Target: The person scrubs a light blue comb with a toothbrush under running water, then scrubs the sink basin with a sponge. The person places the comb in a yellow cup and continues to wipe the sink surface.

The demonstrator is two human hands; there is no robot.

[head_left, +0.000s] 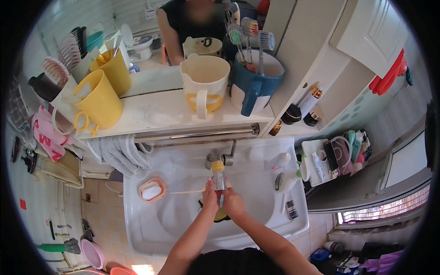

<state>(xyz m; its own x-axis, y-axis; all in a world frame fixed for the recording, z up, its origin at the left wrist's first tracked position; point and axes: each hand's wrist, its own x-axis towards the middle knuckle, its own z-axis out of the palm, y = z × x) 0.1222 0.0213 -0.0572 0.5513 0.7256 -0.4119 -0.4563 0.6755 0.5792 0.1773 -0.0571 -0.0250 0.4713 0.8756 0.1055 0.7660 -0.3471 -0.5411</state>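
- In the head view, the left hand (210, 198) and right hand (233, 203) meet just below the tap (219, 176) spout, a position that probably suits water falling from it.
- Both hands have curled fingers; whether either grips anything I cannot tell, since their backs cover the palms.
- Between them shows a sliver of a bluish thing (222, 200), mostly hidden.
- Below the hands, in the sink (146, 229), lies a dark and yellow thing (221, 214), partly covered by them and hard to identify.
- Left of the left hand, a thin pale stick (185, 192) has its near end lost behind the fingers; farther left, a pink dish (164, 184) cups the soap (151, 190), presumably to stop it sliding.
- Beyond the hands, the blue mug (263, 98) keeps toothbrushes (266, 41) upright, likely for easy picking; their lower ends are hidden.
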